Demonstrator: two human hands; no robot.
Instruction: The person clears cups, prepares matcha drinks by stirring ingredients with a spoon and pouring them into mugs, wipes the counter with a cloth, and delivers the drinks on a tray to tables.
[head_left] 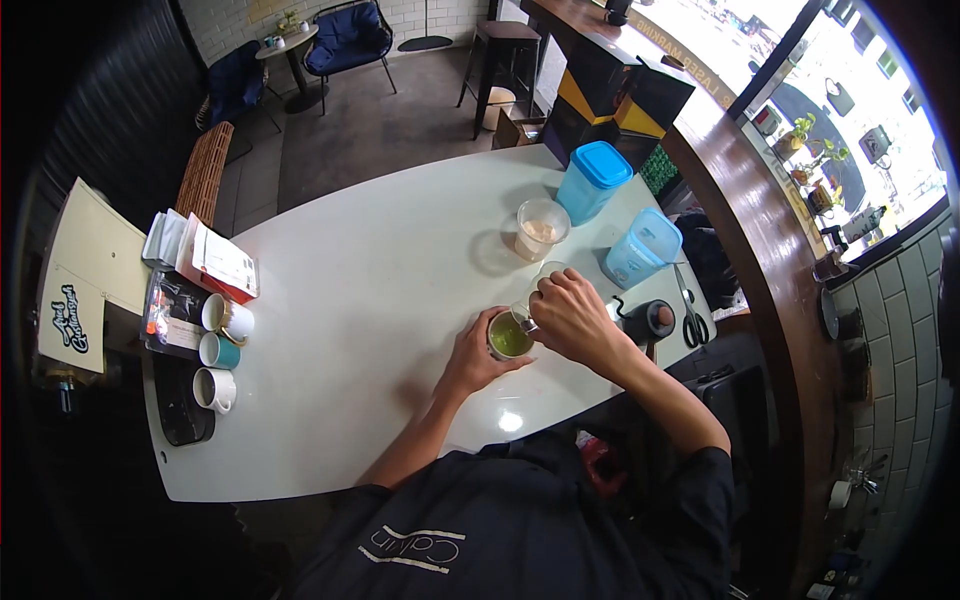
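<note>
Two hands busy, both over the near part of the tabletop (340, 330), right of its middle. Left hand (478, 356) is wrapped around a cup (511, 356), fingers curled on its side. Green liquid (511, 338) inside, surface visible from above. Right hand (568, 310) is closed, knuckles up, just above and beside the cup's right rim. It grips something clear (522, 313) at the rim; my fingers cover most of it, so can't tell what it is or whether it touches the liquid.

Beyond the right hand: clear tub (541, 229), pale stuff inside, can't tell what. Behind that, a tall blue tub (594, 183), lid on, upright. To its right, a second blue tub (642, 250), paler, leaning. Right of my hand: black cylinder (648, 322) with a brownish end, then scissors (692, 312), black handles toward me, near the tabletop's right edge.

Left edge, well apart from the hands: three mugs in a row, white-and-gold (230, 318), teal (220, 351), white (214, 390). Papers (215, 258) behind them, dark tray (184, 412) alongside.

Past the tabletop: black-and-yellow box (612, 100) at the far right corner, stool (505, 35), blue chair (348, 45), and a wooden ledge (735, 165) along the window.
</note>
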